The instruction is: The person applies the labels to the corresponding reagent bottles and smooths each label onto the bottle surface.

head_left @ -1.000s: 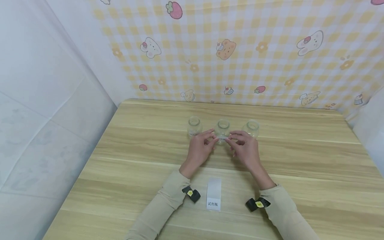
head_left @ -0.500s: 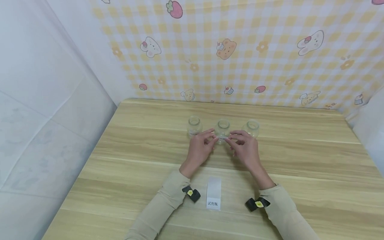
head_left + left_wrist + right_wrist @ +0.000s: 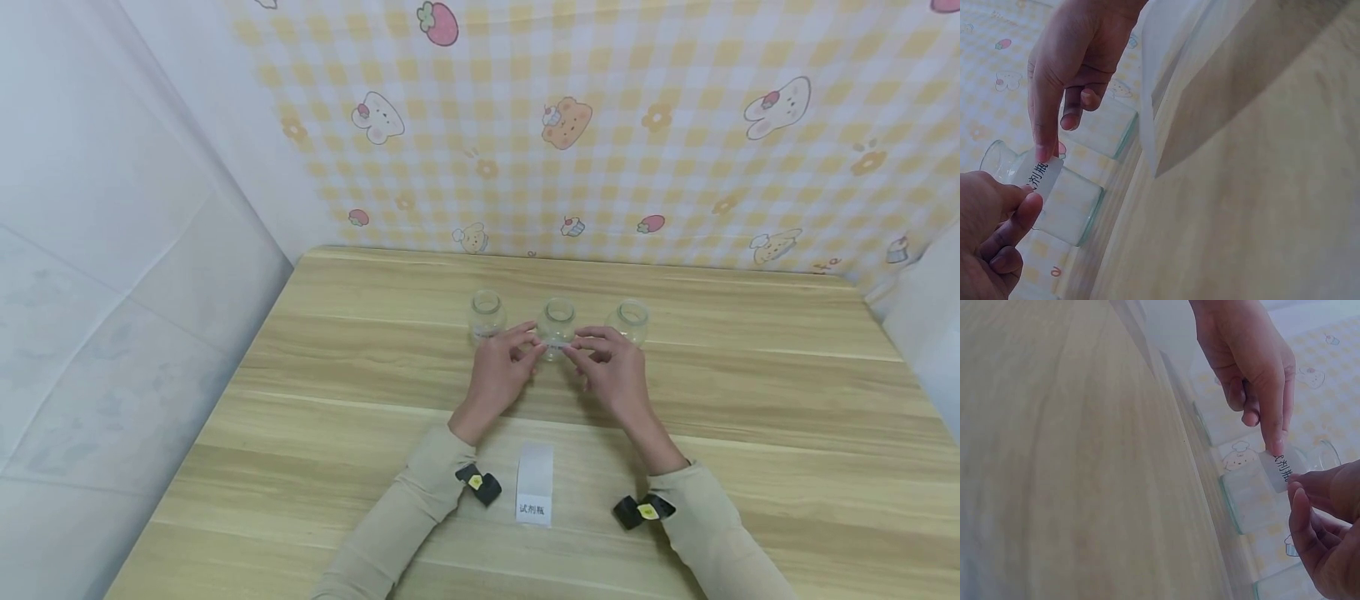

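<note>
Three clear glass jars stand in a row on the wooden table. At the middle jar (image 3: pixel 557 327), a small white label (image 3: pixel 1046 177) with black Chinese characters lies across the front. My left hand (image 3: pixel 501 368) pinches the label's left end between thumb and forefinger. The other end is pinched by my right hand (image 3: pixel 617 372). In the right wrist view the label (image 3: pixel 1280 465) looks flat against the glass, though how firmly it sticks I cannot tell. The left jar (image 3: pixel 487 315) carries a label partly hidden by my left hand. My right hand partly covers the right jar (image 3: pixel 632 317).
Between my forearms lies a pale strip (image 3: pixel 535 475) bearing one more printed label (image 3: pixel 533 510) at its near end. A checked cloth (image 3: pixel 622 175) with cartoon prints hangs behind the table (image 3: pixel 360 350). Black straps with cameras sit at both wrists.
</note>
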`<move>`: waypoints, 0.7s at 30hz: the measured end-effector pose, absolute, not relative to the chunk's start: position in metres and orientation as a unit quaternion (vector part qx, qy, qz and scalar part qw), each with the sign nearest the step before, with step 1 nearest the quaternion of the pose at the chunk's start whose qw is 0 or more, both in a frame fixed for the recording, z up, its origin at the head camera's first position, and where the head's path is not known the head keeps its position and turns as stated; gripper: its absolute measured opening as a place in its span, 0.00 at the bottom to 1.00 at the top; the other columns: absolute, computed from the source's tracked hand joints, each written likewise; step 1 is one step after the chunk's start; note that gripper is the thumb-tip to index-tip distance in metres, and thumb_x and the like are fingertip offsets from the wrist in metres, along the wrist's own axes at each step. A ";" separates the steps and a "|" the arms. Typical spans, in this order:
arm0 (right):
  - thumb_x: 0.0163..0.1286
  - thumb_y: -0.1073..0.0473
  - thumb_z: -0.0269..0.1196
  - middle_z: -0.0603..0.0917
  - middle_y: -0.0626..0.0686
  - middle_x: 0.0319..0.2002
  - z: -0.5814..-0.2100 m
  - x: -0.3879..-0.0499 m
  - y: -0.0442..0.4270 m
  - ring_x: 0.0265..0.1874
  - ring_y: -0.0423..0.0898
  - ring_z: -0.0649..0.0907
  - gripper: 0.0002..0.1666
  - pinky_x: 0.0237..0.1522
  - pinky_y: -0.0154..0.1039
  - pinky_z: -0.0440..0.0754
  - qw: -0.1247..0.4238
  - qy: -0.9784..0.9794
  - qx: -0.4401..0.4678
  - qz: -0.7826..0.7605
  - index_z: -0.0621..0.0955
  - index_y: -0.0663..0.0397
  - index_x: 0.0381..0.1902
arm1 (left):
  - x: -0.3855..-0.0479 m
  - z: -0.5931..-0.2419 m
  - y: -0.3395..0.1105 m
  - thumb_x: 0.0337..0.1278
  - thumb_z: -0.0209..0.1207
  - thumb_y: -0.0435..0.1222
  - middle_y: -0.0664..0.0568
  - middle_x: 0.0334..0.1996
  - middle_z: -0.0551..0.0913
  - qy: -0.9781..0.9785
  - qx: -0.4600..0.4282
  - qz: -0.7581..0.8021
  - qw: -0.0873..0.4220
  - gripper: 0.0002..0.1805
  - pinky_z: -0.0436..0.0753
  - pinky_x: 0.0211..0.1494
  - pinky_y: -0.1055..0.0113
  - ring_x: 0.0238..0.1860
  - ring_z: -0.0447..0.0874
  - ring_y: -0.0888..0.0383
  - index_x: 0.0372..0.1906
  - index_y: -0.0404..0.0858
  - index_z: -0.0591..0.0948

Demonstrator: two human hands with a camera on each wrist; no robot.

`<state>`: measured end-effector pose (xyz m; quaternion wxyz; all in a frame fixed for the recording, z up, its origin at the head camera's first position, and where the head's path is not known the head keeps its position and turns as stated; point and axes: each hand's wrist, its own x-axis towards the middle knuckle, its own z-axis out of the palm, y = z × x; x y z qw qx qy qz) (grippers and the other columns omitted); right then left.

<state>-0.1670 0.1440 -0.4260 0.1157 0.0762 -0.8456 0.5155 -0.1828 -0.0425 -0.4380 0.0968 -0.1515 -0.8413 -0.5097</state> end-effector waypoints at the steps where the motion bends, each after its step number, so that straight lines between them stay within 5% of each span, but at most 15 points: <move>1: 0.68 0.64 0.72 0.85 0.60 0.52 -0.426 -0.167 0.144 0.22 0.57 0.86 0.08 0.16 0.32 0.79 0.115 -0.846 0.075 0.516 0.89 0.67 0.36 | -0.183 -0.438 -0.043 0.67 0.67 0.35 0.40 0.60 0.84 -0.841 -0.151 -0.510 0.097 0.05 0.80 0.27 0.73 0.20 0.83 0.67 0.37 0.36 0.89; 21: 0.67 0.63 0.74 0.87 0.60 0.52 -0.427 -0.167 0.144 0.24 0.53 0.88 0.08 0.18 0.33 0.81 0.117 -0.845 0.064 0.517 0.90 0.66 0.36 | -0.183 -0.436 -0.043 0.66 0.68 0.35 0.41 0.59 0.85 -0.847 -0.142 -0.504 0.095 0.05 0.80 0.26 0.74 0.20 0.84 0.67 0.39 0.36 0.89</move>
